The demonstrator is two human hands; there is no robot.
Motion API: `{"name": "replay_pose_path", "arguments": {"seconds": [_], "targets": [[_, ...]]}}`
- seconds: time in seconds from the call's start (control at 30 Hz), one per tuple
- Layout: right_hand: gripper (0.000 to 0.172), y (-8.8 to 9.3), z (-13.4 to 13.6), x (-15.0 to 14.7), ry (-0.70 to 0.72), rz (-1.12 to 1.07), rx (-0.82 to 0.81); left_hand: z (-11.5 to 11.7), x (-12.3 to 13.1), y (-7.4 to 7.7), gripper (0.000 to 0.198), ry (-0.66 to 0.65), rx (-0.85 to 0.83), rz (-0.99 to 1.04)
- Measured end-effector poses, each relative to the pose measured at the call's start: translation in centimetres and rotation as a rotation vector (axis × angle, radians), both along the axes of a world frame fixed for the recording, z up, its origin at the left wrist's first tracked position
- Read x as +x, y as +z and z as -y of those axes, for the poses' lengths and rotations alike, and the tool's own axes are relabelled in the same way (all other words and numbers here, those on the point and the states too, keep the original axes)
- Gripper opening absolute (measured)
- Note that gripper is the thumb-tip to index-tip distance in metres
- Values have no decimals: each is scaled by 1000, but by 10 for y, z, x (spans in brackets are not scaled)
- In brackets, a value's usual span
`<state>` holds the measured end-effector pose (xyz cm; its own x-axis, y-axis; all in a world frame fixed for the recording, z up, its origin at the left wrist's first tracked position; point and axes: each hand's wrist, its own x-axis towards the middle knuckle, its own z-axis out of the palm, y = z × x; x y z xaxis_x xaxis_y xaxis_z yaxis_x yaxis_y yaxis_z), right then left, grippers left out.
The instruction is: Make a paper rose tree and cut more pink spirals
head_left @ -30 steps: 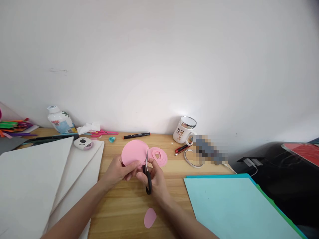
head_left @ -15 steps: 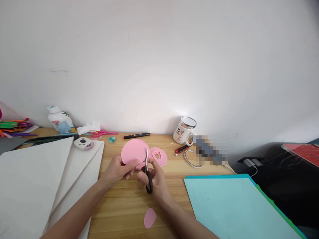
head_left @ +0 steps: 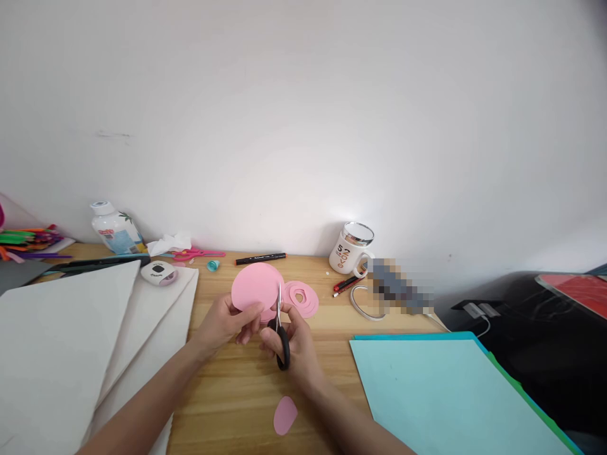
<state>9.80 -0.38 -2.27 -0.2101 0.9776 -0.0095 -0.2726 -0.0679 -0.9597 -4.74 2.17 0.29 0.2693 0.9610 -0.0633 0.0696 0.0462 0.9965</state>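
Observation:
Between thumb and fingers, my left hand (head_left: pixel 230 321) pinches a round pink paper disc (head_left: pixel 256 287) above the table. My right hand (head_left: pixel 294 338) is closed round the black handles of a pair of scissors (head_left: pixel 281 335). Their silver blades point away from me and meet the disc's right edge. Behind my right hand lies a pink paper spiral (head_left: pixel 303 299) with a small hole in its middle, and more pink paper shows just under the disc. A small pink oval scrap (head_left: pixel 285 415) rests on the table nearer to me.
White boards (head_left: pixel 71 347) cover the left side, with a white tape dispenser (head_left: pixel 159 273) on them. A black marker (head_left: pixel 260 258), pink scissors (head_left: pixel 199 253) and a white mug (head_left: pixel 351 248) stand or lie along the wall. Turquoise sheets (head_left: pixel 441 385) are stacked at right.
Both hands have barely moved. The disc and the scissors have shifted very slightly, with the blades still at the disc's right edge.

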Motion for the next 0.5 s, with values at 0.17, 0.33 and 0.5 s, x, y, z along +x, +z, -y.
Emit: {"name": "replay_pose_path", "arguments": {"seconds": [0.17, 0.33, 0.5], "targets": [[50, -4, 0, 0, 22, -47, 16, 0, 1, -2, 38, 12, -25, -30], [52, -3, -2, 0, 62, -137, 83, 0, -3, -10, 35, -2, 10, -91], [55, -2, -2, 0, 91, -171, 70, 0, -3, -10, 37, -13, 5, -109]]}}
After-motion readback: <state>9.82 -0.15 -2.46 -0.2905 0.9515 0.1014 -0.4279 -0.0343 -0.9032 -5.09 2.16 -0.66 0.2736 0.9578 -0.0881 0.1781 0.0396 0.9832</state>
